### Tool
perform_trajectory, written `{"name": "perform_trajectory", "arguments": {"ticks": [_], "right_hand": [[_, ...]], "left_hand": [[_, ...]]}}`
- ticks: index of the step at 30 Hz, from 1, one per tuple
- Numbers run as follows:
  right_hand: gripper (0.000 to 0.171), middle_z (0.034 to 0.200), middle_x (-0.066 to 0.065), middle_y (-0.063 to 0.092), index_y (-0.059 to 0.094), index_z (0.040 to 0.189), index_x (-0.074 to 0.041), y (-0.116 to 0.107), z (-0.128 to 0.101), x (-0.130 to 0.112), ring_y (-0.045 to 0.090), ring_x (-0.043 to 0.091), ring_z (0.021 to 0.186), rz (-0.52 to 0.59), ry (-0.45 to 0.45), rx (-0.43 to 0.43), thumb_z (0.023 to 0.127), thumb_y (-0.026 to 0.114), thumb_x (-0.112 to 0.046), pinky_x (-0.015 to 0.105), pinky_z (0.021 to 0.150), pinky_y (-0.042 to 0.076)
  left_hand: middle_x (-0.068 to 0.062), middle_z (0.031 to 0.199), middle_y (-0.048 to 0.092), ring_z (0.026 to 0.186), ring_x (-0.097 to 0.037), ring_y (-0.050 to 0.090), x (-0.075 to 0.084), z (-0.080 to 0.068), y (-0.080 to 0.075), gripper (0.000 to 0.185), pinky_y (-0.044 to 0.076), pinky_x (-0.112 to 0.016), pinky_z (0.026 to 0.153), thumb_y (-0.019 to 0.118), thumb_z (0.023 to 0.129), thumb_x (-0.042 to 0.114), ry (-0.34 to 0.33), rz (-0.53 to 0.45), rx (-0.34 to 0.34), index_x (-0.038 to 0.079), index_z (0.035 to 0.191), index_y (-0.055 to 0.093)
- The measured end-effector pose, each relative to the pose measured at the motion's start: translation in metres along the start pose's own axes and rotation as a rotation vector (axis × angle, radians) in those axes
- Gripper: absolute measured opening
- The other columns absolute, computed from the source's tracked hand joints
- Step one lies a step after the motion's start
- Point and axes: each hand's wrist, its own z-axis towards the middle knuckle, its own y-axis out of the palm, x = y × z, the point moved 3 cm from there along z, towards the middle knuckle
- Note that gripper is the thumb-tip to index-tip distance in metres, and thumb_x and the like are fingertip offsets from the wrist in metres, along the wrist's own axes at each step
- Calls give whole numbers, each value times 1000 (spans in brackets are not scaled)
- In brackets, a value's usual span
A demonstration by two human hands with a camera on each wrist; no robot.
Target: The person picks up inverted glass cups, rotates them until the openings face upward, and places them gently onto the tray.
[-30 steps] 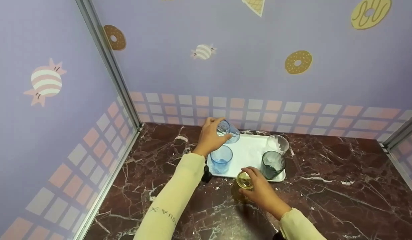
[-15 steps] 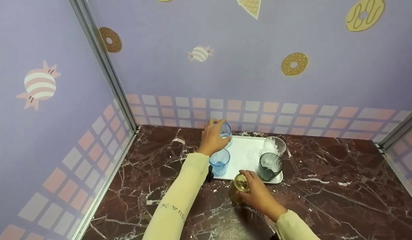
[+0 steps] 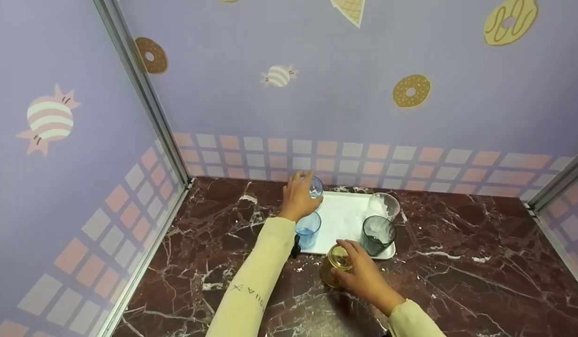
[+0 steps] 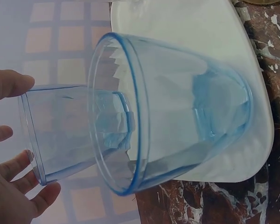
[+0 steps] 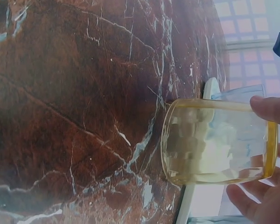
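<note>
We've got the left hand (image 3: 296, 199) fingers wrapped round a pale blue cup (image 3: 315, 187) at the tray's (image 3: 345, 220) far-left corner, right hand (image 3: 362, 274) fingers clamped on the yellow cup (image 3: 336, 263), steadying it upright on the surface (image 3: 457, 290) just off the tray's near edge.

The left sleeve (image 3: 251, 290) carries small dark printed letters. Seen upside down, they look like "X AUQ". No other writing shows.

Head view overlooks the tray (image 3: 345, 217); both close wrist views share it.
</note>
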Motion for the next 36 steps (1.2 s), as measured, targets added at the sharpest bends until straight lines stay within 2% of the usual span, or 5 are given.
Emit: {"name": "perform_trajectory", "arguments": {"ticks": [6, 12, 20, 27, 36], "right_hand": [[67, 136, 12, 53, 51, 137, -13, -7, -3, 1, 53, 33, 123, 19, 7, 11, 77, 80, -18, 53, 102, 45], [67, 138, 11, 52, 49, 138, -14, -12, -8, 1, 52, 35, 125, 15, -2, 27, 78, 78, -21, 57, 103, 43], [66, 135, 9, 54, 50, 138, -13, -20, -6, -3, 54, 30, 124, 27, -39, 101, 79, 78, -24, 52, 105, 44], [60, 129, 8, 57, 52, 134, -7, -23, -5, -3, 58, 27, 118, 1, -100, 158, 82, 76, -26, 50, 99, 48], [62, 127, 9, 59, 50, 136, -8, -29, -5, -2, 59, 26, 113, 45, -63, 189, 82, 76, -26, 48, 95, 49]], "left_hand": [[-12, 139, 48, 132, -30, 43, -3, 1, 9, 72, 39, -55, 105, 74, 81, 34, 1, 28, -6, 17, 145, 45], [-12, 138, 49, 131, -30, 43, -10, -3, 21, 70, 40, -56, 102, 73, 82, 33, -12, 32, -17, 21, 144, 45], [-15, 142, 46, 131, -35, 43, -15, -2, 28, 68, 38, -54, 104, 70, 85, 36, -45, 75, -34, 17, 145, 44], [-19, 142, 45, 131, -38, 42, -17, -9, 28, 65, 38, -59, 104, 69, 88, 34, -39, 74, -47, 10, 143, 44], [-18, 145, 43, 136, -35, 38, -11, -9, 25, 69, 38, -58, 106, 67, 88, 40, -64, 99, -82, 12, 145, 42]]}}
